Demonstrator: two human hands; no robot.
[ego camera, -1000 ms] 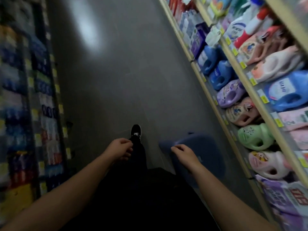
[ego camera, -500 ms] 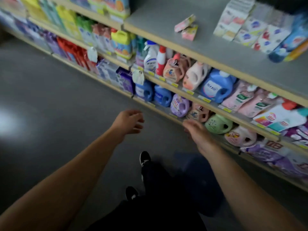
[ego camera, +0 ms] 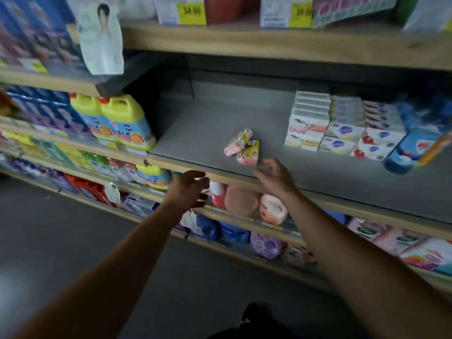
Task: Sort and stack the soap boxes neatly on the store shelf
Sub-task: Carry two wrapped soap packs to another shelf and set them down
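Note:
Two loose pink and yellow soap boxes [ego camera: 243,146] lie jumbled near the front of a grey shelf [ego camera: 203,133]. Neat stacks of white soap boxes [ego camera: 342,126] fill the shelf's right side. My right hand [ego camera: 275,178] hovers just in front of the loose boxes at the shelf's front edge, fingers spread and empty. My left hand [ego camera: 188,189] is raised below the shelf's wooden lip, fingers loosely curved, holding nothing.
Yellow-capped detergent jugs [ego camera: 122,123] stand left of the grey shelf. Lower shelves hold pink, blue and purple bottles [ego camera: 244,216]. A blue package [ego camera: 415,143] leans at the right. Price tags [ego camera: 190,12] hang on the shelf above. Dark floor [ego camera: 73,241] lies below.
The view swung up from the aisle floor to face the shelf. Both hands rose from knee height toward the shelf, the right one nearing the loose soap boxes.

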